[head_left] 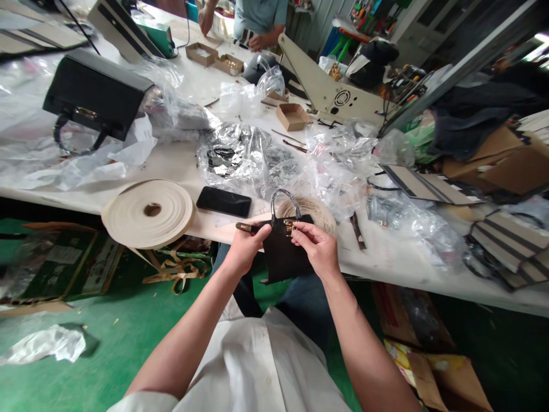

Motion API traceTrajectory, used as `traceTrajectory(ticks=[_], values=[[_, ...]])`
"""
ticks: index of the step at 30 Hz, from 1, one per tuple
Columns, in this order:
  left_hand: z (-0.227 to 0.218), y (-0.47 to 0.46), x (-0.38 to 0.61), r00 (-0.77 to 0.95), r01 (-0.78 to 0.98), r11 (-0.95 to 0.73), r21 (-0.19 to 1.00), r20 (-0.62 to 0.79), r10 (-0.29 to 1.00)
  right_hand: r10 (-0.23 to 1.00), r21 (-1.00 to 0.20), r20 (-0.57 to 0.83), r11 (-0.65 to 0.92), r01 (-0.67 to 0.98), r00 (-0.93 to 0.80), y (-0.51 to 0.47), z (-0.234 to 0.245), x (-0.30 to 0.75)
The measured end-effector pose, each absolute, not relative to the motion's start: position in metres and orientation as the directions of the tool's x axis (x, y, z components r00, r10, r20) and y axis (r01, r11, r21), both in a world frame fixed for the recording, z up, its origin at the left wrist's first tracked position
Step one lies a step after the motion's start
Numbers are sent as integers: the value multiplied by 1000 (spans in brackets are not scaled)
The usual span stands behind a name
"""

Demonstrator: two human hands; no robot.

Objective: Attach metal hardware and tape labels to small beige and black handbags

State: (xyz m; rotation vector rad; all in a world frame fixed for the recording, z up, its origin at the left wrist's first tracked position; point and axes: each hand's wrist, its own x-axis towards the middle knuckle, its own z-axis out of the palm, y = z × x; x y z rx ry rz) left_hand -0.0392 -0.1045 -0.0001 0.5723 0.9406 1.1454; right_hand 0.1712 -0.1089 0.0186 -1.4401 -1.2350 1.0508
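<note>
I hold a small black handbag (283,257) in front of me, just below the table's front edge. It has a looped handle on top and a gold clasp. My left hand (246,247) is closed on the bag's left side, pinching a strap with a gold metal end (245,227) that sticks out to the left. My right hand (316,246) is closed on the bag's upper right, fingertips at the gold clasp (289,226). A roll of cream tape (148,213) and a black phone (223,201) lie on the white table (180,163) right above my hands.
A larger black handbag (96,94) stands at the back left among crumpled clear plastic bags (240,154). Small cardboard boxes (293,116) and striped panels (418,184) lie further back and right. Another person (257,20) works at the far end. Cardboard sits on the green floor (429,355).
</note>
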Motion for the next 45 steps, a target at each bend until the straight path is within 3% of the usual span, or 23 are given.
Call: traceTrajectory(ticks=[6, 14, 23, 31, 34, 40, 42, 45], values=[[2, -112, -52, 302, -648, 441, 621, -322, 897, 995, -973, 7, -18, 231, 103, -111, 22, 170], [2, -114, -46, 268, -710, 394, 583, -294, 917, 990, -900, 125, 84, 428, 68, -118, 43, 141], [13, -117, -47, 209, -703, 368, 609, -318, 925, 992, -823, 116, 124, 554, -49, -107, 46, 132], [1, -118, -38, 72, -620, 244, 746, -256, 964, 980, -746, 109, 190, 639, -165, -96, 57, 132], [-3, -120, -32, 7, -559, 235, 795, -279, 960, 978, -654, 88, 199, 730, -187, -94, 64, 124], [9, -120, -32, -48, -527, 224, 820, -292, 955, 973, -279, 100, 228, 933, -208, -111, 74, 87], [19, -117, -39, -26, -518, 264, 814, -324, 946, 966, -263, 106, 256, 930, -236, -116, 71, 81], [29, -110, -51, -7, -440, 377, 815, -423, 906, 952, -334, 117, 305, 892, -282, -118, 63, 86]])
